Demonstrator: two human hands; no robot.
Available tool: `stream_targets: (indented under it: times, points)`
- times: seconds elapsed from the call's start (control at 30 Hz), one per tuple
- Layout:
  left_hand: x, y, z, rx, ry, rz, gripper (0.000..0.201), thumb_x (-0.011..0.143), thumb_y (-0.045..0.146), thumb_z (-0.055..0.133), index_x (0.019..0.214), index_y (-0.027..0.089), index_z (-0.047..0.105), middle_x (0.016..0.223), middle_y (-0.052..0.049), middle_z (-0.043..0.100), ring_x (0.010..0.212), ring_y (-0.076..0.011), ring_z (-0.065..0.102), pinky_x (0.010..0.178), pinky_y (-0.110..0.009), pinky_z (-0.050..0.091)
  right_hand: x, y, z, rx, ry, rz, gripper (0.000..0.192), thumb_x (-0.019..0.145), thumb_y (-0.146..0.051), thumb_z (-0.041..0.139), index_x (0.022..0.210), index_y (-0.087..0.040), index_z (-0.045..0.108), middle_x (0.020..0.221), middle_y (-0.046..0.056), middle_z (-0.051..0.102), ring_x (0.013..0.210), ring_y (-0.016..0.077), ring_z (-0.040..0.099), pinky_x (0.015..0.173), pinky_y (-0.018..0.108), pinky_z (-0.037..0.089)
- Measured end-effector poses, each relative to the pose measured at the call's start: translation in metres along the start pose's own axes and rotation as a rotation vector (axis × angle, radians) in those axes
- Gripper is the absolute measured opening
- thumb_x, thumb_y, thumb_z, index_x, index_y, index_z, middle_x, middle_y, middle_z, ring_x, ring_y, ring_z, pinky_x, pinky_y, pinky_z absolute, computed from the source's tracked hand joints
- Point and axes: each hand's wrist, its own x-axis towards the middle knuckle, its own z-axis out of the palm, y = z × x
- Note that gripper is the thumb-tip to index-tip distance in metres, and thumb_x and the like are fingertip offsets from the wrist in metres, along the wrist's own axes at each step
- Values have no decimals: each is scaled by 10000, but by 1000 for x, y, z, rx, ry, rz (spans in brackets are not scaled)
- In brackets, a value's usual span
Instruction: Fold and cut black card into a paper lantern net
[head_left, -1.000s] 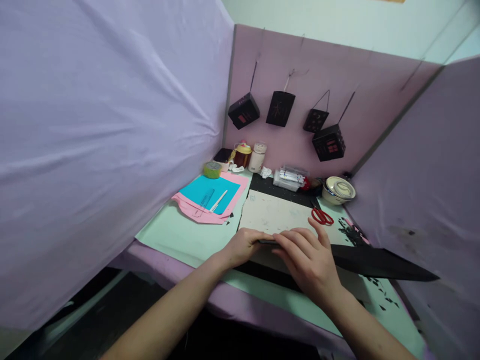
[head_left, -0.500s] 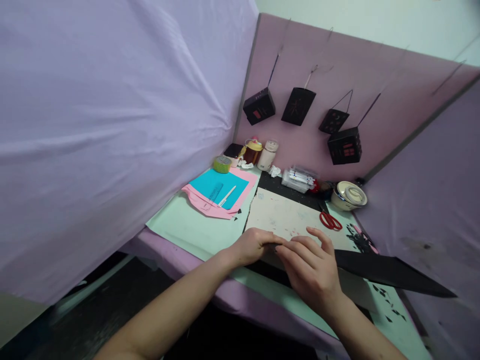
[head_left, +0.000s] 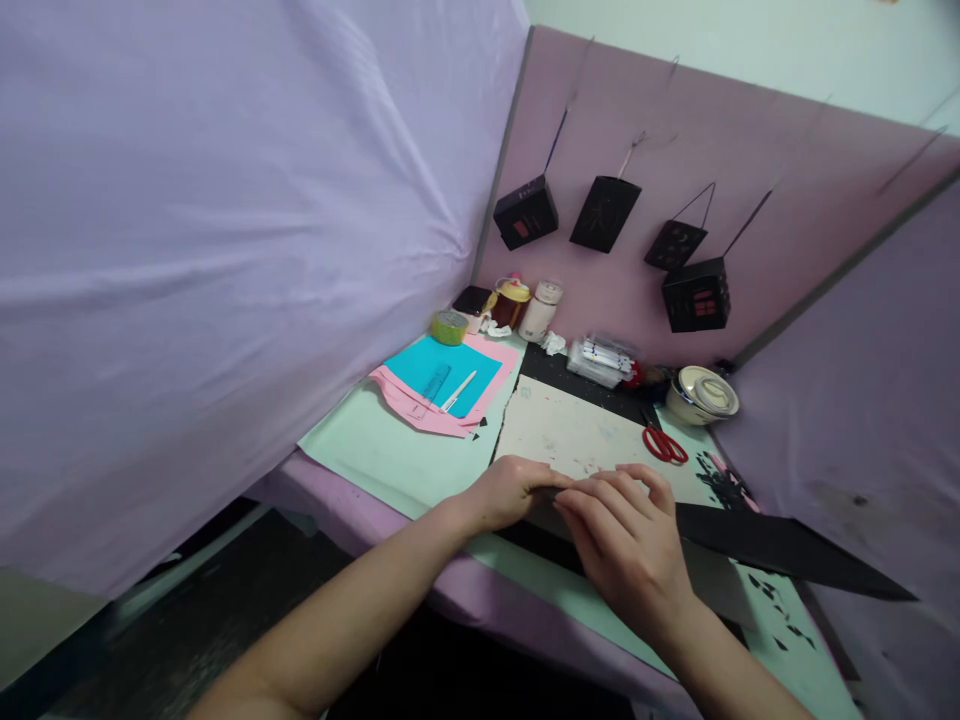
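Note:
A long sheet of black paper (head_left: pixel 795 548) runs from between my hands out to the right, its far part raised above the table. My left hand (head_left: pixel 514 495) pinches its left end, with the fingers pressed together. Close beside it, my right hand (head_left: pixel 634 535) is closed on the paper's edge with thumb and fingertips, and its index finger is bent. My hands hide most of the gripped edge. Beneath lies a pale, stained board (head_left: pixel 577 425) over black sheets. Red-handled scissors (head_left: pixel 665 446) rest on the board's right side.
Black scraps (head_left: pixel 718 482) lie at the right. Blue paper (head_left: pixel 450 375) with a ruler and white pen sits on pink paper at the left. Green tape (head_left: pixel 448 328), a bottle (head_left: pixel 540 310), a marker box (head_left: pixel 602 360) and a lidded bowl (head_left: pixel 701 395) stand behind. Several black boxes hang on the wall.
The view has shifted slightly, moving the background a little right. My right hand's raised finger has lowered and curled a bit; both hands stay on the black paper.

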Motion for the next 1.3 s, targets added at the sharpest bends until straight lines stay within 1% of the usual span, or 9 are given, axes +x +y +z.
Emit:
stream_targets:
  times: [0.47, 0.53, 0.7, 0.77, 0.83, 0.93, 1.07, 1.2, 1.3]
  points:
    - [-2, 3, -8, 27, -22, 42, 317, 885, 153, 518, 1166, 230, 644, 1135, -4, 691, 1012, -151, 647, 1034, -313, 398, -2, 1, 4, 39, 42, -65, 127, 842, -80, 585, 903, -187, 614, 842, 10, 710, 775, 142, 610, 901, 384, 407]
    - [0, 4, -13, 70, 8, 115, 297, 902, 185, 518, 1175, 219, 631, 1149, -19, 686, 1038, -154, 641, 1040, -324, 402, -8, 2, -1, 28, 27, -62, 192, 843, -143, 621, 1030, -187, 616, 935, 42, 718, 869, 170, 628, 923, 392, 421]
    - [11, 12, -37, 337, 84, 457, 324, 960, 176, 401, 1223, 184, 590, 1224, -65, 645, 1168, -162, 576, 1057, -367, 405, -41, 20, -28, -11, 17, -23, 598, 823, -433, 647, 1323, -148, 480, 1220, 164, 612, 1139, 276, 551, 962, 467, 437]
    - [18, 10, -49, 430, 110, 570, 353, 969, 157, 364, 1259, 194, 562, 1257, -65, 623, 1214, -167, 540, 1067, -395, 399, -59, 33, -34, -32, 18, 39, 646, 849, -483, 587, 1381, -156, 423, 1283, 170, 566, 1196, 290, 512, 992, 498, 416]
    - [24, -1, -59, 527, 82, 582, 360, 972, 144, 359, 1269, 209, 552, 1279, -55, 608, 1254, -172, 503, 1083, -424, 376, -78, 49, -32, -71, -89, 151, 647, 872, -503, 535, 1413, -180, 387, 1359, 155, 509, 1262, 293, 455, 1041, 522, 366]
    - [28, -30, -68, 668, -130, 513, 371, 979, 139, 326, 1245, 217, 573, 1286, -51, 602, 1277, -201, 478, 1092, -468, 344, -106, 74, -11, -129, -374, 310, 627, 886, -528, 492, 1430, -240, 371, 1457, 103, 416, 1361, 290, 333, 1094, 540, 289]
    - [20, -55, -78, 819, -405, 249, 443, 940, 93, 339, 1314, 252, 516, 1405, -49, 489, 1329, -230, 410, 1098, -493, 304, -129, 90, 23, -66, -650, 436, 639, 893, -571, 441, 1456, -301, 310, 1538, 50, 270, 1420, 274, 207, 1115, 521, 264]
    - [18, -31, -63, 947, -311, -26, 439, 925, 96, 338, 1314, 190, 517, 1443, -103, 433, 1348, -255, 375, 1109, -514, 254, -131, 89, 35, -28, -705, 476, 693, 882, -630, 396, 1477, -311, 244, 1561, 40, 193, 1438, 256, 135, 1143, 505, 196]
    - [22, 3, -16, 904, -257, -9, 431, 944, 158, 338, 1353, 176, 473, 1479, -87, 385, 1385, -218, 307, 1134, -425, 235, -130, 87, 36, -25, -723, 487, 732, 869, -650, 395, 1486, -297, 219, 1565, 51, 171, 1442, 263, 109, 1145, 505, 180]
